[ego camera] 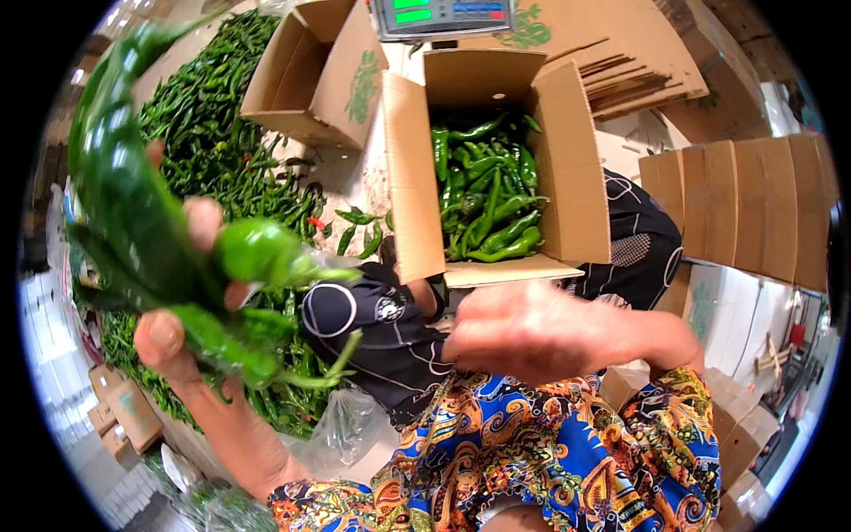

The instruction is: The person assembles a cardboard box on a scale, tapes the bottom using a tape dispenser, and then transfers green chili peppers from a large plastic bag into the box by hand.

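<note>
Several green peppers [133, 193] are gripped in my left hand [193, 312], raised close to the camera at the left and partly blurred. My right hand [518, 326] is blurred too, just below the near flap of an open cardboard box [572, 166]; its fingers look curled, and whether it holds anything cannot be told. Long green peppers [492, 193] lie inside that box. Behind my left hand spreads a large heap of green peppers [213, 100], with a few red ones among them.
A digital scale display [442, 16] stands beyond the box. An open carton [339, 86] is between box and heap. Flattened cardboard [618, 40] lies at the upper right, a row of cartons [738, 206] at the right. A clear plastic bag [349, 425] rests near my left forearm.
</note>
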`<state>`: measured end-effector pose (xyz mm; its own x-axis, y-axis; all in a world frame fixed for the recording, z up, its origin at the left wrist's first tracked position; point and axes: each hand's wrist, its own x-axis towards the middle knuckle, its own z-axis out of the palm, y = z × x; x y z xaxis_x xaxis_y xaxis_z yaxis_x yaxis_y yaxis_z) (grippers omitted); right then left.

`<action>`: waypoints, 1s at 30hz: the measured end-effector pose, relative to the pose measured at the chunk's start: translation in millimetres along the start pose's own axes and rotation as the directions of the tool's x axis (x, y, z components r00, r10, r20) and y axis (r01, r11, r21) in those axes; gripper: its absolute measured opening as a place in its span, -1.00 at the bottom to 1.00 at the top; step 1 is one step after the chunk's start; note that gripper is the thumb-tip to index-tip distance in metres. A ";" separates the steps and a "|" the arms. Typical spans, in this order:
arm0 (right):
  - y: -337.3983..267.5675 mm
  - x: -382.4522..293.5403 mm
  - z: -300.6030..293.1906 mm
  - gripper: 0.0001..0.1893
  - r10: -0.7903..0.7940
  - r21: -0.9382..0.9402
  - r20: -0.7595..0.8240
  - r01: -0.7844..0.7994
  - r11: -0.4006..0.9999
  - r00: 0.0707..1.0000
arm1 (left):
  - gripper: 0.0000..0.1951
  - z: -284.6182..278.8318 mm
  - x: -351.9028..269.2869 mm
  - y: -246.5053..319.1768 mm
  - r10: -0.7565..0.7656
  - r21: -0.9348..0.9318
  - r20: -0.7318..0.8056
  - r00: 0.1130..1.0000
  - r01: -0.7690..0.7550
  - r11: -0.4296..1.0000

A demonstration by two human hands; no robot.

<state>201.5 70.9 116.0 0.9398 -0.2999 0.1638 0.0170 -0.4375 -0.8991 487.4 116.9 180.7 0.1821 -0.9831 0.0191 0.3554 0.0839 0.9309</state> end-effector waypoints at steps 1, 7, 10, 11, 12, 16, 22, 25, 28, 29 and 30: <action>1.9 -8.8 -13.8 -0.90 0.050 -0.010 -0.071 -0.051 0.999 0.996 | 0.05 18.3 13.2 -5.1 -0.030 -0.018 0.025 0.999 0.030 0.999; 33.4 -42.0 -62.8 -0.80 0.321 -0.100 -0.438 -0.400 0.911 0.840 | -0.42 81.1 60.9 -74.3 -0.329 0.219 0.032 0.944 0.314 0.924; 59.2 -51.2 -61.6 -0.71 0.392 -0.073 -0.505 -0.490 0.869 0.769 | -0.61 43.6 83.7 -147.6 -0.607 0.310 0.002 0.795 0.576 0.756; 71.3 -54.1 -57.0 -0.69 0.363 -0.244 -0.463 -0.510 0.825 0.809 | -0.65 24.5 80.3 -173.1 -0.551 0.388 -0.064 0.832 0.530 0.754; 78.5 -58.0 -55.8 -0.66 0.354 -0.408 -0.417 -0.521 0.750 0.837 | -0.65 26.5 77.5 -177.1 -0.514 0.593 -0.115 0.850 0.474 0.651; 87.7 -60.0 -50.5 -0.72 0.333 -0.476 -0.312 -0.449 0.756 0.890 | -0.63 19.9 71.0 -175.3 -0.397 0.865 0.094 0.913 0.123 0.487; 106.9 -49.3 -40.3 -0.73 0.271 -0.701 -0.234 -0.355 0.619 0.934 | -0.58 25.9 45.2 -178.5 -0.451 0.853 0.508 0.734 -0.356 0.381; 114.0 -41.5 -32.3 -0.77 0.291 -0.772 -0.127 -0.279 0.571 0.948 | -0.67 31.1 37.5 -183.5 -0.684 0.833 0.554 0.474 -0.303 0.464; 108.4 -37.7 -26.3 -0.82 0.587 -0.620 0.138 -0.392 0.679 0.798 | -0.73 30.5 40.9 -178.5 -0.735 0.866 0.459 0.500 -0.438 0.243; 104.1 -36.6 -31.7 -0.84 0.622 -0.590 0.173 -0.425 0.686 0.764 | -0.73 19.5 44.6 -176.1 -0.561 0.862 0.507 0.654 -0.399 0.313; 102.0 -37.3 -36.2 -0.85 0.660 -0.559 0.203 -0.468 0.684 0.723 | -0.73 22.6 56.9 -159.1 -0.558 0.878 0.479 0.678 -0.361 0.314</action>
<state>155.9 6.8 32.9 0.7600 -0.3338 -0.5577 -0.6191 -0.6330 -0.4648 420.5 43.9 41.9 -0.5138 -0.7913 -0.3315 -0.7588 0.2389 0.6059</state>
